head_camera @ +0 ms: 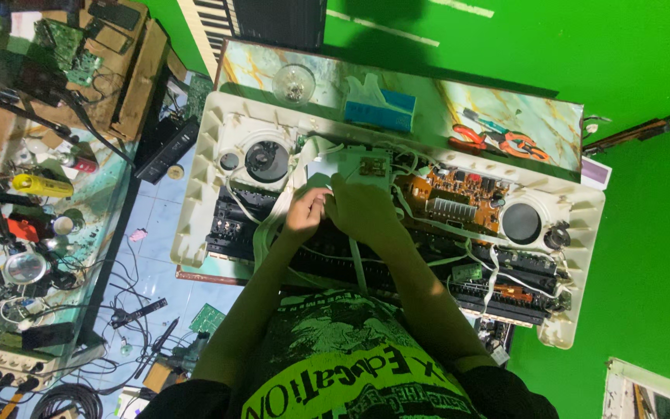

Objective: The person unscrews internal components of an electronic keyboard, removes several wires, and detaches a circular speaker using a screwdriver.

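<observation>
The person wore a black shirt with a bright green print (350,372), nearest the camera, both forearms reaching away over an opened cream plastic keyboard casing (195,194) that lay inside-up on the counter (521,109), a marbled green-and-tan slab.

The left hand (305,211) was curled, fingertips pinched on a white flat ribbon cable (269,225) that ran in loops across the casing's interior. The right hand (362,208) lay just beside it, touching it, fingers bent downward over the same bundle of white leads; whether it gripped anything could not be told, as its palm side was hidden. Directly beyond both hands sat a small white plastic module with a brown circuit piece (370,164), wires trailing from it.

Inside the casing, a round black loudspeaker (267,161) occupied the left end and a second round black loudspeaker (521,223) the right end. An orange-brown circuit board (451,194) lay between the hands and the right speaker. Rows of black key mechanisms (505,271) lined the near edge.

Farther off, on the counter behind the casing, stood a clear glass bulb (294,83), a blue and teal box (381,109) and orange-handled pliers (505,141). To the left, a separate cluttered bench (32,202) carried tools, cables and a yellow cylindrical object (43,185).
</observation>
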